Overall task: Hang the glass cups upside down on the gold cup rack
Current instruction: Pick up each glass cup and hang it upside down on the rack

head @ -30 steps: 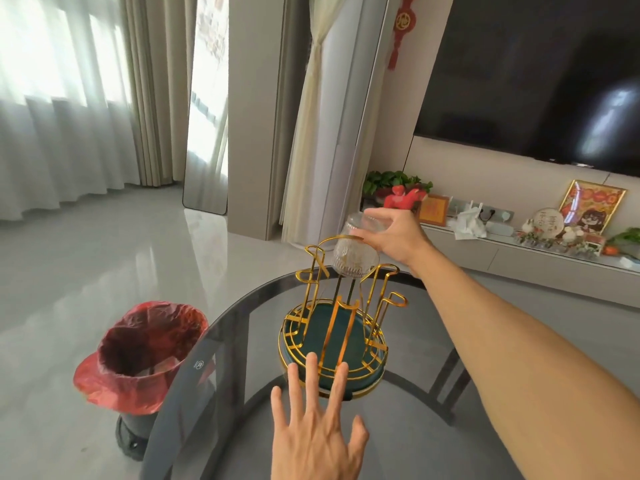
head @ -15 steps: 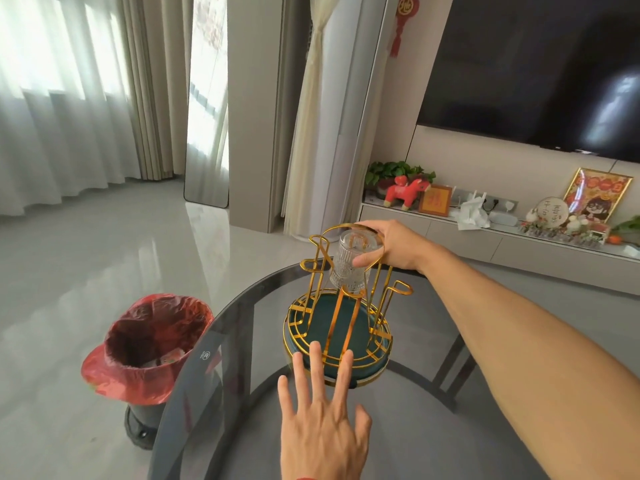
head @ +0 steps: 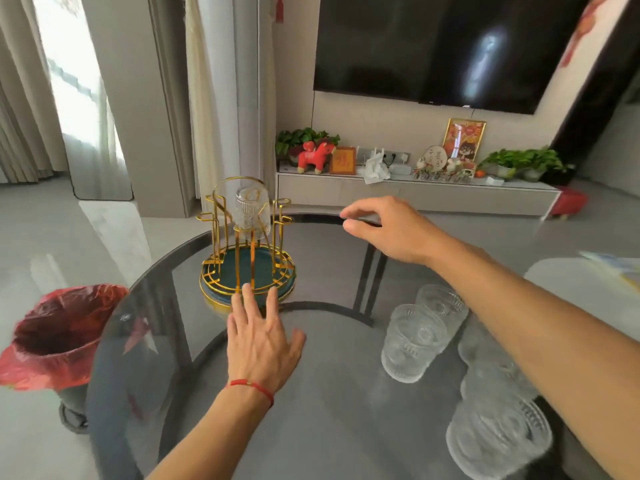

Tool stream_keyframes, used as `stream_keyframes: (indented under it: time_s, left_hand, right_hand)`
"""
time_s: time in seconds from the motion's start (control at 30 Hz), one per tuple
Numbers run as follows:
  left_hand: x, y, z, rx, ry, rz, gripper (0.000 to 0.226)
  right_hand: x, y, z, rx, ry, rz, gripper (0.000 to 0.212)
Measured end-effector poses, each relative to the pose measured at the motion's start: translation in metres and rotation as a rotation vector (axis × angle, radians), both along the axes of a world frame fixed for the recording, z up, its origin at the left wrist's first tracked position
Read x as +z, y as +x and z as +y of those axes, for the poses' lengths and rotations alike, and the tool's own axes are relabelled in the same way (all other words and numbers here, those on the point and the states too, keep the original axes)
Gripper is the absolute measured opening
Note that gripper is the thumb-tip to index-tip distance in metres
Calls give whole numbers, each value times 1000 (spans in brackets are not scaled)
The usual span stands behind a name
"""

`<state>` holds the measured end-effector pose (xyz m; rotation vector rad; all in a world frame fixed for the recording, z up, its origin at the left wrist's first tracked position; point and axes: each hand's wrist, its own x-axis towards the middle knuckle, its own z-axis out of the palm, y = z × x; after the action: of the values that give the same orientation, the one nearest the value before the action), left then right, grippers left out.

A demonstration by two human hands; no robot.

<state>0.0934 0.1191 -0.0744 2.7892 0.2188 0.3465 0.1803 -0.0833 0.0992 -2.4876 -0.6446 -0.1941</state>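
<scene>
The gold cup rack with a green base stands at the far left of the round glass table. One ribbed glass cup hangs upside down on a rear peg. My left hand lies flat on the table, fingertips touching the rack's base rim. My right hand hovers right of the rack, empty, fingers loosely apart. Several more glass cups stand upright at the right: one near cup, one behind it, and a blurred one at the lower right, partly hidden by my right forearm.
A bin with a red liner stands on the floor left of the table. A low TV shelf with plants, a red toy and frames runs along the far wall. A pale surface lies right of the table.
My right hand has let go of the cup, which now hangs on the rack, and has drawn back to the right. The view has swung right and down, bringing the other cups into view.
</scene>
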Motion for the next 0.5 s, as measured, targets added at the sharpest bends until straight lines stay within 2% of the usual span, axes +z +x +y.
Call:
stream_keyframes:
  time_s: [0.1, 0.2, 0.3, 0.37, 0.43, 0.5]
  left_hand:
    - [14, -27, -34, -262, -152, -113, 80]
    - [21, -57, -67, -498, -279, -138, 77]
    - [21, -85, -95, -637, -416, -178, 68]
    - [20, -102, -118, -710, -461, -205, 61]
    - [17, -116, -144, -767, -463, -195, 73]
    - [13, -120, -165, -758, -491, -153, 100]
  right_hand:
    - [-10, -63, -36, -83, 166, -90, 24]
    - [-39, -130, -71, -277, 408, -244, 17]
    - [-78, -184, -103, -482, 531, -331, 14]
    - [-95, -200, -124, -615, 654, -313, 15]
    - [-105, -203, -139, -730, 755, -261, 17]
    - [-113, -200, -142, -763, 809, -210, 19]
